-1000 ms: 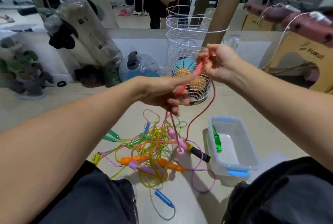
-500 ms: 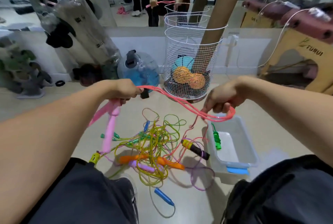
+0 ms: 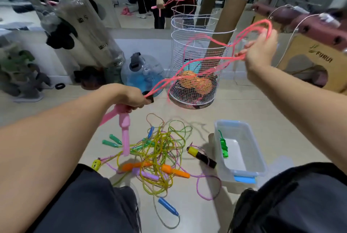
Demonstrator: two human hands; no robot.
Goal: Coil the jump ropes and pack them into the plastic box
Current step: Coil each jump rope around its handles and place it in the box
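Head view. Left hand (image 3: 132, 97) at 9 o'clock of centre, fingers curled round the two pink handles (image 3: 124, 129) of a jump rope, which hang down from the fist. The pink rope (image 3: 189, 75) runs from that fist up toward 2 o'clock in several strands. Right hand (image 3: 261, 48) is raised at 2 o'clock, fingers curled through a loop of the same rope; the strands sag between the two hands, blurred.

Floor (image 3: 187, 214) below, 6 o'clock: a tangled pile of jump ropes (image 3: 159, 150), yellow-green cords with orange, purple, blue and green handles. A yellow-and-black handle (image 3: 201, 156) lies just beside the pile, at its 3 o'clock.

Clear plastic box (image 3: 257, 155) stands on the floor at 4 o'clock of the pile, lid off, a green rope (image 3: 223, 147) inside against its left wall.

White wire basket (image 3: 195, 60) at 12 o'clock, balls in it, cardboard tubes leaning from it.
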